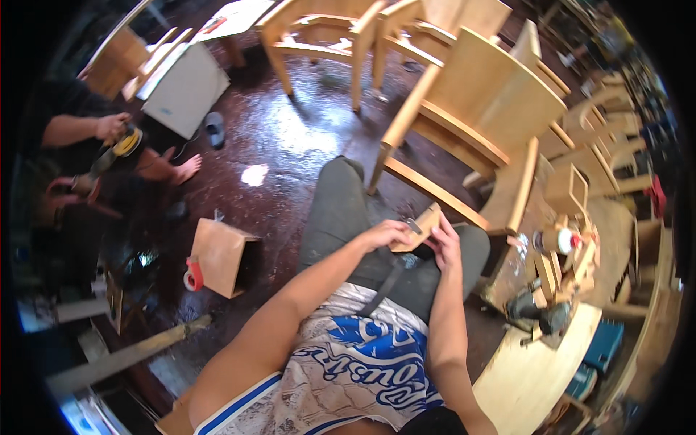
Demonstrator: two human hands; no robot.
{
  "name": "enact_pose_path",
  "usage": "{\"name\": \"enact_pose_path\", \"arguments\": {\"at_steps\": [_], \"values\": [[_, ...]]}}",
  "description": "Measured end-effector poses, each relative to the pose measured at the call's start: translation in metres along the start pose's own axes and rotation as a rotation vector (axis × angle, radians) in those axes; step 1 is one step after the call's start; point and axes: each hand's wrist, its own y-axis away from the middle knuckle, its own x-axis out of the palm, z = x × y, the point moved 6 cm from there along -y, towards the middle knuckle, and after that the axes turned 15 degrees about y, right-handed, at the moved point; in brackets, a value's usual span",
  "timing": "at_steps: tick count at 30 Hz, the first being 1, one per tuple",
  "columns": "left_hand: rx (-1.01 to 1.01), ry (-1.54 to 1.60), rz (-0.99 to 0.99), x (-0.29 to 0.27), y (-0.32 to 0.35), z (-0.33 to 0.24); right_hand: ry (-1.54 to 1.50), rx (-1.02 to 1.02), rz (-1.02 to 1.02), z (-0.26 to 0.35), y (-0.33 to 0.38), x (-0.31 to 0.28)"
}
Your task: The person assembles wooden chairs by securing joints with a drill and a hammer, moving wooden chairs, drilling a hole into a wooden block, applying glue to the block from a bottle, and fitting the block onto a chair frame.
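A small, light-coloured wooden piece (426,223) is held up over my lap, between my two hands. My right hand (445,245) grips its right side, with the thumb and fingers around the edge. On the other side, my left hand (390,233) has its fingers bent around a small dark flat piece (414,226) pressed against the wood. That dark piece is too small to name. A dark strap or cord (383,290) hangs below the hands, across my lap.
Wooden chairs (500,94) stand ahead. On the right, a workbench (540,355) bears a glue bottle (558,241), wood offcuts and a dark power tool (538,316). A wooden box (217,250) and red tape roll (193,275) sit left. Another person's hand (113,128) holds a yellow sander (129,141).
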Motion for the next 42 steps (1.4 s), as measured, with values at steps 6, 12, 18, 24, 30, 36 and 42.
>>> {"name": "enact_pose_path", "arguments": {"at_steps": [6,12,18,24,30,36,42], "values": [[-0.150,-0.010,0.131,0.020,0.004,0.003,-0.209,-0.081,0.067,0.001,0.032,-0.005],[-0.151,0.031,0.190,0.020,0.003,0.010,-0.067,-0.072,-0.002,0.011,0.049,0.006],[-0.132,0.054,0.225,0.025,0.007,0.013,-0.018,-0.090,-0.021,0.012,0.058,0.007],[0.023,-0.103,0.129,0.024,-0.006,0.006,0.044,-0.002,-0.035,-0.020,0.025,0.006],[0.081,-0.102,-0.056,0.013,-0.012,0.000,-0.580,0.111,-0.058,-0.034,0.003,-0.023],[-0.012,-0.019,-0.200,0.009,-0.026,-0.005,-0.682,0.111,-0.099,-0.038,-0.001,-0.034],[0.107,-0.202,-0.185,0.020,-0.049,-0.014,-0.699,0.063,-0.045,-0.028,0.002,-0.036]]}}
